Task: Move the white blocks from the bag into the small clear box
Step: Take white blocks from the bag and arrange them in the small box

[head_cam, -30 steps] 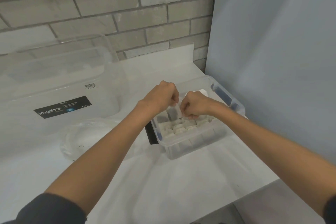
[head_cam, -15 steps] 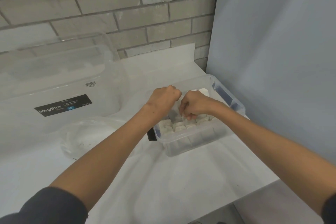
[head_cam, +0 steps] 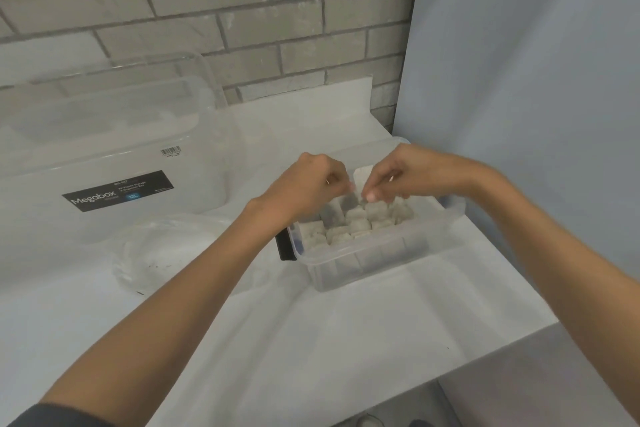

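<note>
Head view: I am watching the left hand [head_cam: 308, 184] and right hand [head_cam: 408, 173] hovering together over the small clear plastic box [head_cam: 374, 253] on the white bench [head_cam: 311, 340]. Both hands are curling narrow, fingertips almost meeting. Blur is hiding whether they are pinching anything, so I cannot tell. Rows of chalky white cube blocks [head_cam: 356, 222] are sitting packed inside the box. The crumpled clear plastic bag [head_cam: 173, 250] is lying well to the left. In my judgement, this step is going best by lowering each block straight down into a free gap and seating it flush.
</note>
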Demonstrator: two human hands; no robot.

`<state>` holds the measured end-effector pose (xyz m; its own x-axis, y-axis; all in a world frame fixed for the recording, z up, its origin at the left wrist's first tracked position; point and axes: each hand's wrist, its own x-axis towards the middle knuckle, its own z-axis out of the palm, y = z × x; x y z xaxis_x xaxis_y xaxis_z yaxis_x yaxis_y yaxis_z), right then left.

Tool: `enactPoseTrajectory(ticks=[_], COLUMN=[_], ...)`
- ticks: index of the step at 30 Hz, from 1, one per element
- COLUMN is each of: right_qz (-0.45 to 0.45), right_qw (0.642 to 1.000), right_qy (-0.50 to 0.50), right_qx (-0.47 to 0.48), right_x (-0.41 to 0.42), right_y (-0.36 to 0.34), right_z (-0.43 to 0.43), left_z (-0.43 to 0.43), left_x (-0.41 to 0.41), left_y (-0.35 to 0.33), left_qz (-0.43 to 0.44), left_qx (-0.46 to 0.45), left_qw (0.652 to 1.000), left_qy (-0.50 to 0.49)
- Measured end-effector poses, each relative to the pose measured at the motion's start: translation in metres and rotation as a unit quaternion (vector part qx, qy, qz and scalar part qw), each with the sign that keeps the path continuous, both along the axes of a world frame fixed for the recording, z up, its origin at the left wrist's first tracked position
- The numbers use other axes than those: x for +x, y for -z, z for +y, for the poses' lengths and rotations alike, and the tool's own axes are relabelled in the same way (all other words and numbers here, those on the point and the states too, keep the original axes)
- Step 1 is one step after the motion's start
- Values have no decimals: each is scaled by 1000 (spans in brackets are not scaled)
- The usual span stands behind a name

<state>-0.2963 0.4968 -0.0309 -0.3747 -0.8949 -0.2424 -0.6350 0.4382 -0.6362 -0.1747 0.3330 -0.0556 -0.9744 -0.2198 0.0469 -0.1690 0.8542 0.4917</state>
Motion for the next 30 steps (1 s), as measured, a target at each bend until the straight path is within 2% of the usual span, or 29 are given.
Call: enactPoseTrajectory(ticks=[3, 7, 11, 14, 18, 23, 26, 30], right_qz=[-20, -21, -28, -7, 69, 132, 171, 180], right_qw=[996, 991, 993, 996, 997, 984, 975, 974], right_qy=[-43, -73, -78, -63, -35, -3, -22, -38], right_qx=[72, 110, 84, 56, -24, -117, -137, -134], right_x=[5, 9, 6, 0, -10, -20, -30, -45], right_y=[-12, -9, -2, 3, 17, 42, 49, 45], right_z=[20, 29, 30, 26, 11, -19, -41, -68], left_z=[12, 25, 28, 27, 19, -2, -18, -41], left_x=[16, 28, 31, 30, 25, 13, 1, -16], left_y=[-9, -9, -6, -6, 1, 23, 33, 35], left_qz=[-59, -123, -141, -117, -56, 60, 96, 104], left_qx=[104, 134, 154, 134, 81, -6, -37, -45], left_qw=[992, 982, 975, 982, 995, 997, 992, 989], left_qy=[31, 59, 72, 61, 11, -48, -76, -91])
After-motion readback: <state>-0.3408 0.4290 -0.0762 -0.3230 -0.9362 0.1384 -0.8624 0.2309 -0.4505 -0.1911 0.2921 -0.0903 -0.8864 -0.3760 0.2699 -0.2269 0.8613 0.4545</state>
